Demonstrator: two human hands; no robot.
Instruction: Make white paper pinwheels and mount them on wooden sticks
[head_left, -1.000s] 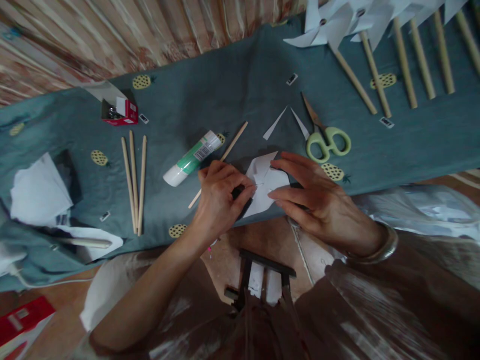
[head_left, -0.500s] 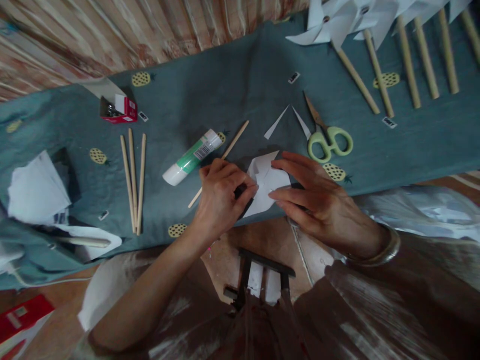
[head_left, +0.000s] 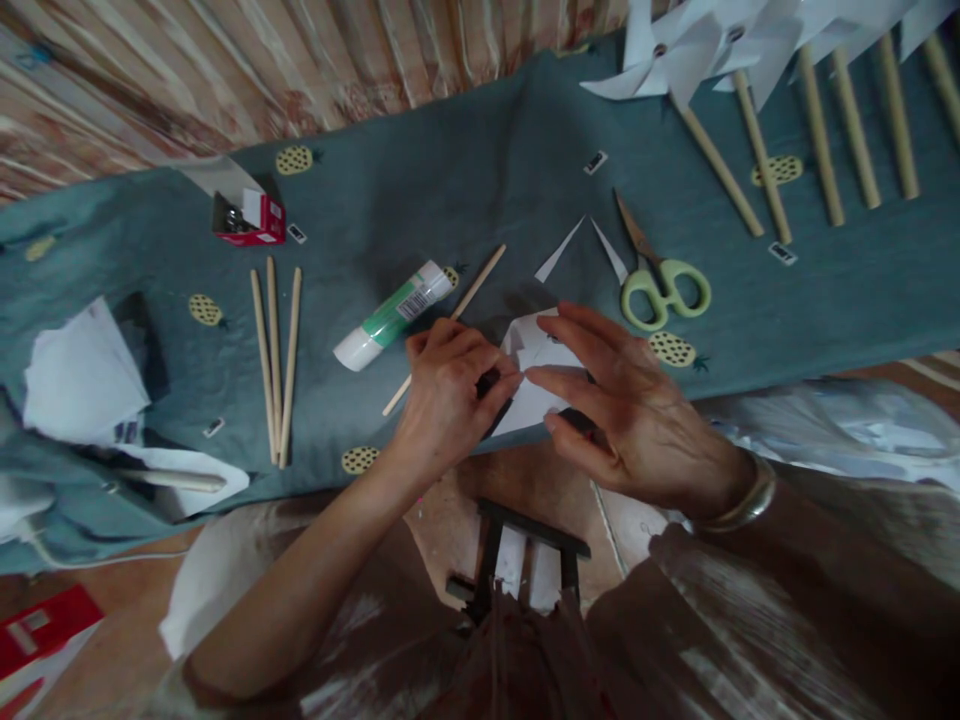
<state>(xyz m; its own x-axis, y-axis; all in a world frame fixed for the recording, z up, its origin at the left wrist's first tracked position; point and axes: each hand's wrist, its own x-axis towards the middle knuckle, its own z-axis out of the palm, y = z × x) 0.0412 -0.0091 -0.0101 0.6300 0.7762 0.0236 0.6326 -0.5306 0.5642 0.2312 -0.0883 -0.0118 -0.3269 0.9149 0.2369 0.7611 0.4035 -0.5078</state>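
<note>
A folded white paper pinwheel lies on the blue-grey cloth near its front edge. My left hand is closed, pinching something small and dark at the paper's centre. My right hand lies over the paper's right side with fingers stretched out, pressing it flat. A thin wooden stick lies just behind my left hand, partly hidden by it. A glue stick rests to the left of that.
Green-handled scissors and two paper slivers lie behind the paper. Three sticks and a red box sit left, loose white paper at far left. Finished pinwheels on thick sticks line the back right.
My right hand has slid a little left over the paper, fingertips now meeting my left hand at the centre. The view has shifted slightly.
</note>
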